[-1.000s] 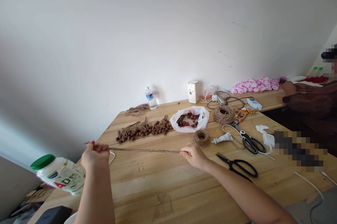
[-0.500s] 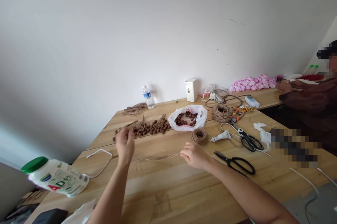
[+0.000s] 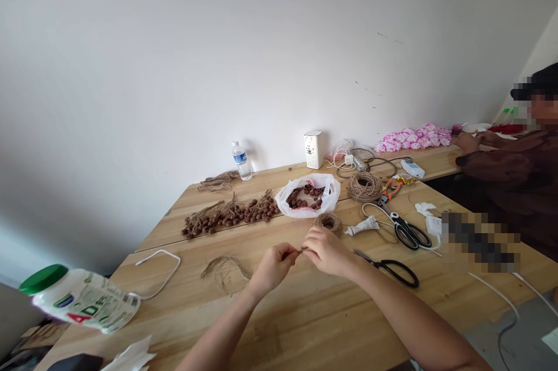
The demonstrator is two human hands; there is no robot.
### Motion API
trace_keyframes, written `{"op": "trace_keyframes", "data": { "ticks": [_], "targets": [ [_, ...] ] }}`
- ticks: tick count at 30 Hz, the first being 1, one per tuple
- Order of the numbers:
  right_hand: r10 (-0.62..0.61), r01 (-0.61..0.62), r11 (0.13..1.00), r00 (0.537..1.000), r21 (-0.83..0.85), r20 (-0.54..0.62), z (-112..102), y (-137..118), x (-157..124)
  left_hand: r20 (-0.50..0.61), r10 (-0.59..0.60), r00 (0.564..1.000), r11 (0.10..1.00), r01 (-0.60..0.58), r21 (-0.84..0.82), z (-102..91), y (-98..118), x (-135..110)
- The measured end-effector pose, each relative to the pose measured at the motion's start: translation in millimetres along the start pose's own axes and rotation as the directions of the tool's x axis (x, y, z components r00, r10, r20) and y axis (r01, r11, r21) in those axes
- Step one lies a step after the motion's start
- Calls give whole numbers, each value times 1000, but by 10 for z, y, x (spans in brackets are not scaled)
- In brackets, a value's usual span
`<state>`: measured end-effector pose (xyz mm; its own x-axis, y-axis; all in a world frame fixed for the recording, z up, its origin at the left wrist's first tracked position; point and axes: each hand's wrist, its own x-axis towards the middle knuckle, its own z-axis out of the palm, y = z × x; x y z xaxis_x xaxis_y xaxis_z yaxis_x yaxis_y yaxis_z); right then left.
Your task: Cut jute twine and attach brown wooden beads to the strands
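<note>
My left hand (image 3: 274, 266) and my right hand (image 3: 326, 251) meet over the wooden table (image 3: 305, 313), both pinched on the ends of a length of jute twine (image 3: 226, 269). The twine trails off to the left and lies in a slack loop on the table. A small ball of twine (image 3: 329, 221) sits just beyond my right hand. Black scissors (image 3: 390, 268) lie to the right of that hand.
Further back are rows of brown beads on cords (image 3: 231, 214), a white bag of beads (image 3: 308, 195), a bigger twine coil (image 3: 364, 186), a water bottle (image 3: 241, 161) and more scissors (image 3: 407, 231). A green-capped white jar (image 3: 78, 301) lies at left. Another person (image 3: 518, 167) sits at right.
My left hand swung from the far left across to my right hand, bringing the twine's end with it. The twine, first stretched taut, now lies looped on the table.
</note>
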<state>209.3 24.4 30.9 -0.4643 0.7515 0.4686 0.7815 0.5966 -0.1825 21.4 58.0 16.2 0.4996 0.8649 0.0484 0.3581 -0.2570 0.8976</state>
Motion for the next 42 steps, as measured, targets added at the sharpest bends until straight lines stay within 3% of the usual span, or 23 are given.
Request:
{"op": "trace_keyframes", "data": {
  "ticks": [2,4,6,8,10,12,15,17,23,28,30,31,33,35,36,39,42],
  "targets": [
    [149,-150,984,989,-95,-18,-160,41,-132,-16,-66,998,997,65,-45,-27,8,1],
    [348,-343,902,937,-261,-28,-296,116,-398,8,-121,993,980,121,-158,-44,13,13],
    [551,-494,753,834,-434,8,-370,196,-770,58,-146,988,939,157,-305,-52,18,30],
    [682,-540,634,728,-554,72,-385,247,-1167,108,-138,985,887,172,-429,-50,29,40],
    [698,-513,591,712,-623,76,-369,240,-1492,128,-116,985,855,165,-491,-36,47,38],
    [671,-484,595,739,-642,64,-346,181,-1685,127,-99,987,848,151,-508,-16,65,29],
    [598,-434,682,794,-588,108,-320,82,-1725,133,-98,986,855,151,-495,19,65,15],
    [595,-443,719,790,-536,145,-324,64,-1648,135,-93,986,866,147,-478,36,42,10],
    [734,-672,679,617,-296,284,-476,191,-1416,121,-15,993,901,66,-428,26,-22,20],
    [762,-759,635,585,-143,277,-529,278,-1476,80,62,995,898,-20,-439,-15,17,25],
    [775,-837,542,531,71,343,-545,290,-1501,77,72,994,891,-30,-453,-20,31,25],
    [753,-861,451,509,237,417,-557,283,-1496,78,76,994,889,-32,-457,-18,36,24],
    [624,-810,182,533,558,571,-578,226,-1441,81,87,993,887,-40,-461,-9,38,25],
    [456,-684,-69,626,726,633,-567,117,-1331,80,105,991,882,-56,-468,4,32,27],
    [383,-637,-145,669,757,637,-541,49,-1264,77,113,991,879,-64,-472,10,27,29],
    [246,-570,-212,755,794,608,-396,-147,-1055,61,119,991,878,-76,-473,21,13,28],
    [189,-551,-204,789,809,585,-219,-261,-897,44,114,992,877,-80,-475,16,9,20]
  ]
}}
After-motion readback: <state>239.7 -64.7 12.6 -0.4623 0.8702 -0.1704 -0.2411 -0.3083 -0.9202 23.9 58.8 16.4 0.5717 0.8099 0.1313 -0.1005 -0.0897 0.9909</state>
